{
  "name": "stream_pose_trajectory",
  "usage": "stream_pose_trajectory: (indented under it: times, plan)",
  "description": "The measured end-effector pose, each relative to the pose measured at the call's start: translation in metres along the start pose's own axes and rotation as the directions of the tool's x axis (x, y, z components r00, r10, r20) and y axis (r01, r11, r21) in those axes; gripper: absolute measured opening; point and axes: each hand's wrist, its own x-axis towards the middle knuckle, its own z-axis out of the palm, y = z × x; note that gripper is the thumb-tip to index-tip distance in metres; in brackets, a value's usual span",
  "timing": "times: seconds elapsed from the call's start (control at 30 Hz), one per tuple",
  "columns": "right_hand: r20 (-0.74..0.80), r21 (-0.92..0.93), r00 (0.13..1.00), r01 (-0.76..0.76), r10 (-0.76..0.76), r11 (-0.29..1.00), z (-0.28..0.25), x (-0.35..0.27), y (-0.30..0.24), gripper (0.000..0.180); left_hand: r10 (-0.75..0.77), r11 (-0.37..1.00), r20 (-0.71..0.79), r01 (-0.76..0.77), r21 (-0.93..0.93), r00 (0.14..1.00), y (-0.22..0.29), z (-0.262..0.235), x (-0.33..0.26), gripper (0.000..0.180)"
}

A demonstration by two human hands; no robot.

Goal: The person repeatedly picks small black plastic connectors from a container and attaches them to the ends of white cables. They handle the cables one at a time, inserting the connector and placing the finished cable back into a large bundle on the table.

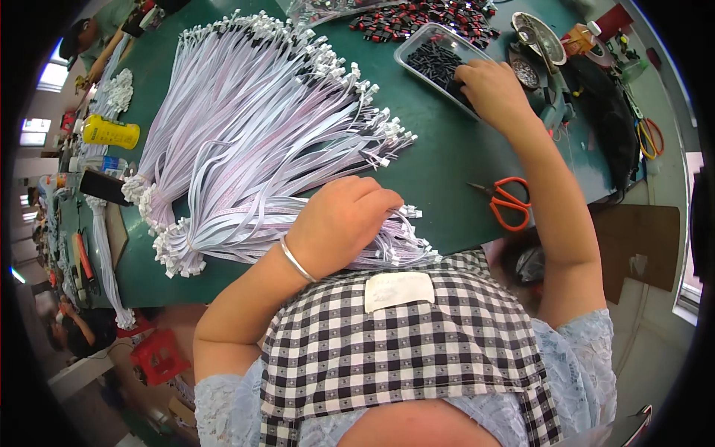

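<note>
A big fan of white and pale purple flat ribbon cables (253, 112) with white end connectors lies spread over the green table (439, 160). My left hand (342, 220), with a silver bangle at the wrist, rests closed on the near cable ends by the table's front edge. My right hand (491, 89) reaches into a clear plastic tray (428, 52) filled with small black parts, fingers curled among them. Whether it has pinched one is hidden.
Orange-handled scissors (510, 201) lie at the right front of the table. A heap of red and black pieces (424, 18) sits beyond the tray. A yellow bottle (112, 132) and more cable bundles stand at the left. Another person (93, 37) works at the far left.
</note>
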Motion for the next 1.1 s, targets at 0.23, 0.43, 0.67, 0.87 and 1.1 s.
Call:
stream_pose_trajectory:
  times: [0.23, 0.43, 0.67, 0.87, 1.1]
  plan:
    - [0.063, 0.134, 0.995, -0.080, 0.072, 0.988, -0.003, -0.001, 0.006, 0.013, -0.111, 0.976, -0.030, 0.103, -0.194, 0.993, -0.005, 0.011, -0.002, 0.016]
    - [0.084, 0.175, 0.995, -0.066, 0.052, 0.982, -0.003, 0.000, 0.003, 0.016, -0.389, 0.800, 0.156, 0.417, -0.431, 0.908, -0.009, 0.003, -0.002, 0.011]
    - [0.133, 0.182, 0.986, -0.120, 0.096, 0.976, -0.010, 0.006, 0.009, 0.014, -0.370, 0.744, 0.215, 0.427, -0.513, 0.904, -0.015, 0.008, -0.005, 0.013]
    - [0.077, 0.230, 0.990, -0.136, 0.121, 0.964, -0.009, 0.010, 0.010, 0.010, -0.481, 0.440, 0.336, 0.555, -0.707, 0.810, -0.006, 0.007, 0.004, 0.010]
    - [-0.024, 0.350, 0.986, -0.144, 0.162, 0.926, -0.013, 0.005, 0.011, 0.011, -0.501, 0.349, 0.394, 0.596, -0.723, 0.771, -0.014, 0.006, 0.004, 0.012]
